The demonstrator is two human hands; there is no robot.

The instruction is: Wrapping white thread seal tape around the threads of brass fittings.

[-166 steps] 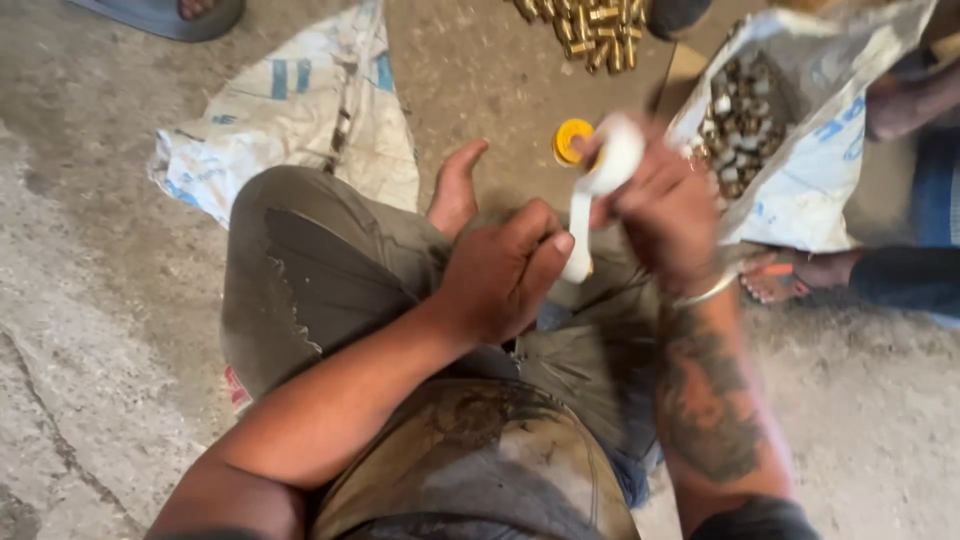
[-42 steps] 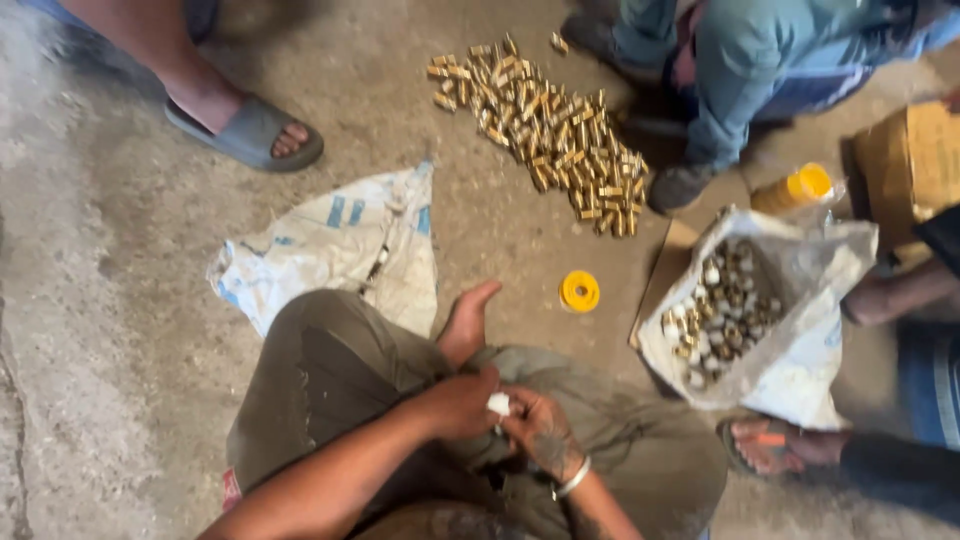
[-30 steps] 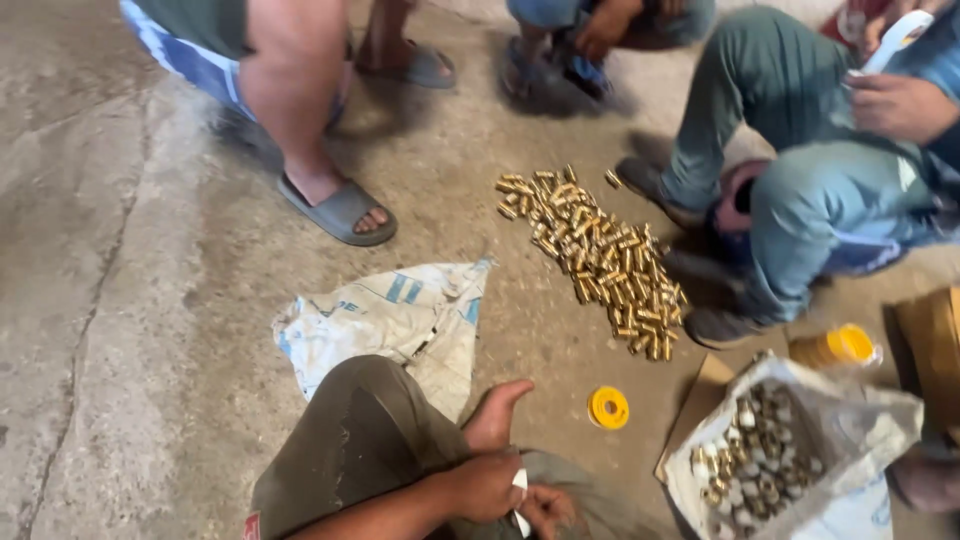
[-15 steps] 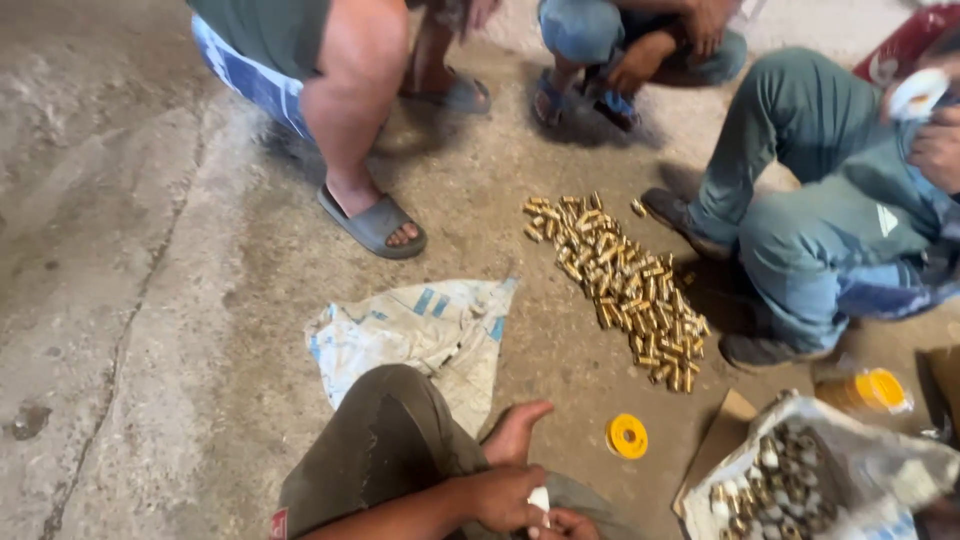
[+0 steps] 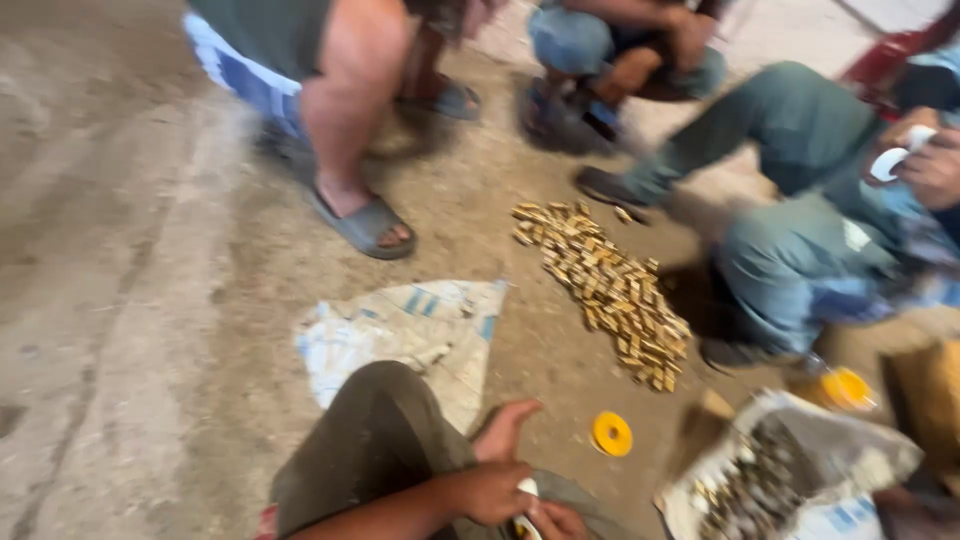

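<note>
**A:** What is that small white piece point(image 5: 527, 487) you have down at the bottom edge?

**B:** It looks like an end of white tape or a small white part; the picture is too blurred to say which. It sits between your two hands, over your lap, just above your knee point(image 5: 385, 440).

**A:** How are your hands set?

**B:** Your left hand point(image 5: 490, 490) is curled round the white piece, fingers closed on it. Your right hand point(image 5: 556, 521) is half cut off by the edge; it touches the piece from below, but I cannot tell whether it grips.

**A:** Which step would you call this?

**B:** I judge you are working the white piece between your fingers, close in. The next move calls for steady hold by both hands.

**A:** And round about?

**B:** A yellow ring point(image 5: 611, 434) lies on the floor point(image 5: 120, 300) just beyond your hands, a pile of brass pieces point(image 5: 610, 290) farther out, a flat white sack point(image 5: 400, 335) by your knee, an open sack of metal parts point(image 5: 780, 480) to your right. Other people squat near.
</note>
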